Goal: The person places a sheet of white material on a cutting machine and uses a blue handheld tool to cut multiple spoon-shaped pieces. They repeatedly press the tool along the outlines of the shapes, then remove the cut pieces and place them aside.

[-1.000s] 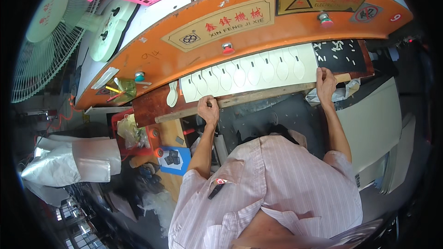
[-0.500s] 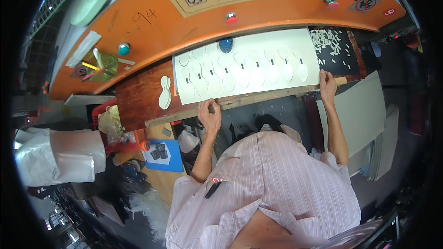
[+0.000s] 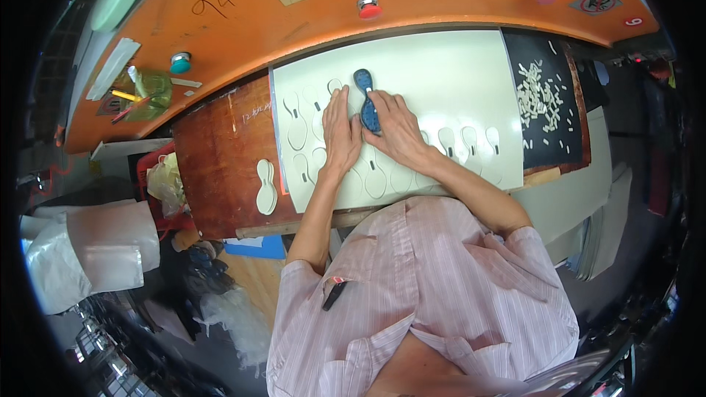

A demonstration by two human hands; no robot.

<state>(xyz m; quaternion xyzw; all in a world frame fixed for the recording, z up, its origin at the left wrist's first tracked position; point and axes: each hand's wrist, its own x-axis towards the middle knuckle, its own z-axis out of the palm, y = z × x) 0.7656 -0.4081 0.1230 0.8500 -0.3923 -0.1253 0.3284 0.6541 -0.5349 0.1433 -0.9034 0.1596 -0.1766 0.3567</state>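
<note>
A blue-topped, insole-shaped cutting die stands on a pale sheet on the table. My right hand grips its near half, with fingers on its right side. Just left of the die, my left hand lies on the sheet, fingers stretched out and thumb toward the die. Insole-shaped cut outlines with small dark slots, such as one cut shape, run in rows across the sheet. Some outlines are hidden under my hands and forearms.
An orange machine beam with coloured push buttons spans the far side. Cut insoles lie stacked on the reddish-brown board at left. Small white offcuts cover part of a black surface at right. A cut-open bottle holds pens.
Both hands have gone from the table's front edge onto the sheet. The sheet and board have come toward me, and the die is now wholly out from the beam, held by my right hand.
</note>
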